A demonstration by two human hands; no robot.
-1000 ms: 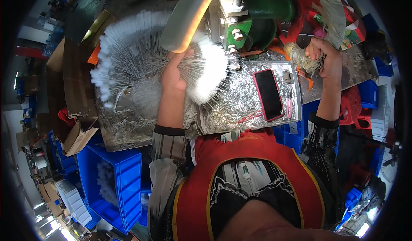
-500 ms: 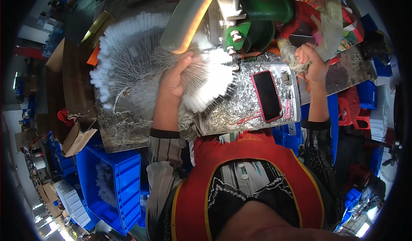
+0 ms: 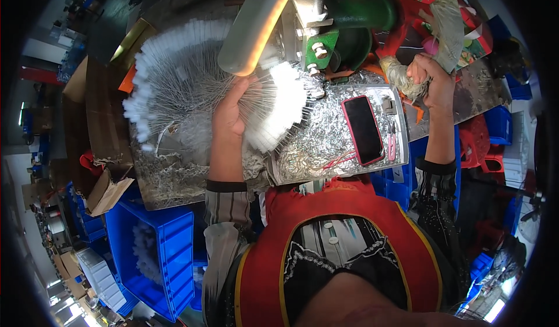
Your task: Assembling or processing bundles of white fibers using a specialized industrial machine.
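Observation:
Fanned out at the left of the bench lies a large pile of brushes (image 3: 174, 77) with thin wire stems and white tufted ends. My left hand (image 3: 229, 114) reaches into the stems, its fingers drawn together under the lamp's lower end; wires and shadow hide what they pinch, if anything. On the right, my right hand (image 3: 434, 82) is wrapped around a lever handle (image 3: 447, 33) bound in pale, worn wrapping. This handle belongs to a green hand press (image 3: 361, 13) with a bolted metal head (image 3: 317, 50), standing between my hands.
A lit lamp (image 3: 256, 27) hangs over the brushes. On a foil-covered board (image 3: 308, 146) lie a red-cased phone (image 3: 362, 130) and a small pink tool (image 3: 392, 146). Cardboard (image 3: 99, 106) stands at the left edge; blue bins (image 3: 174, 263) sit below the bench.
My left hand has drawn slightly left and toward me, and the brightly lit white tufts beside it have shifted left. My right hand has moved a little right, still gripping the lever handle.

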